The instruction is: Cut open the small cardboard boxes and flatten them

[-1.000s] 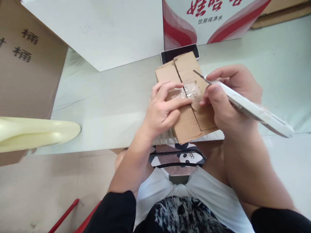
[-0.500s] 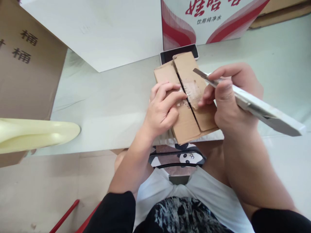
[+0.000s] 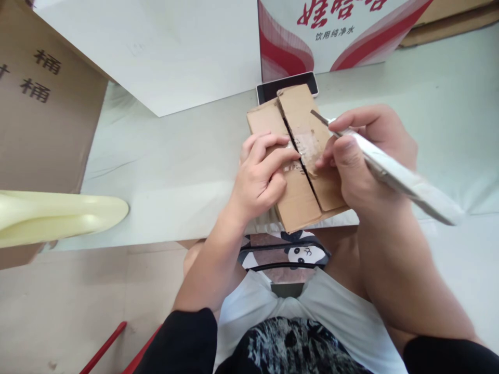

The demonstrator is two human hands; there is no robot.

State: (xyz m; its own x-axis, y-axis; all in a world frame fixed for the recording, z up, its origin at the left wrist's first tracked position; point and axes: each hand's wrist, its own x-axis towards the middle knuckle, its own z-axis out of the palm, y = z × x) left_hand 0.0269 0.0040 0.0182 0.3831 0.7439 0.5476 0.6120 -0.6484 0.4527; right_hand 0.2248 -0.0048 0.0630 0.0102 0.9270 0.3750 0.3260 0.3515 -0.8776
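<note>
A small brown cardboard box (image 3: 302, 213) lies at the table's near edge, its two top flaps meeting along a dark seam with torn clear tape across it. My left hand (image 3: 265, 169) rests on the left flap, fingers apart and slightly bent, with fingertips at the seam. In my right hand (image 3: 370, 156) is a white utility knife (image 3: 413, 182), gripped between thumb and fingers. Its narrow metal blade is out and points up and left, above the right flap and apart from it. The lower fingers of that hand are close to the right flap; whether they touch is unclear.
Behind the box lies a dark-screened device with a white rim (image 3: 288, 88). A large white and red carton (image 3: 210, 52) stands at the back. At left are a big brown carton (image 3: 47, 130) and a pale yellow rounded object (image 3: 66, 218). The table (image 3: 175, 156) is pale green.
My right hand has shifted slightly left and turned the knife, so its back end has swung left and a little down. My left hand and the box have stayed put.
</note>
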